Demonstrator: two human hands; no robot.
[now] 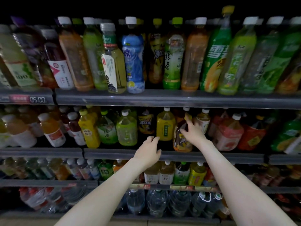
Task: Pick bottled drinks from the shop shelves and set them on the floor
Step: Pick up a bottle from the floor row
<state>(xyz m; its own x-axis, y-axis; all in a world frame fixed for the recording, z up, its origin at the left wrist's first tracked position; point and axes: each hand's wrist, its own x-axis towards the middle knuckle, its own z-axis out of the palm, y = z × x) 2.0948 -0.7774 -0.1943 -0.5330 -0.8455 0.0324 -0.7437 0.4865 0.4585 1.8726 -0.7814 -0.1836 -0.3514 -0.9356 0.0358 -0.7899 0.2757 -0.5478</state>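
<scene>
My right hand (193, 132) grips a brown iced-tea bottle (182, 141) on the second shelf, thumb on its left side, fingers reaching round its shoulder. The bottle leans left toward a yellow bottle (165, 126). My left hand (150, 150) hovers by the shelf's front edge (211, 156), fingers loosely curled, holding nothing, just below and left of the yellow bottle. A dark gap lies behind the left hand.
Several shelves packed with bottled drinks fill the view: tall tea and soda bottles on the top shelf (162, 98), large water jugs (156, 203) at the bottom. A strip of pale floor (130, 223) shows below the lowest shelf.
</scene>
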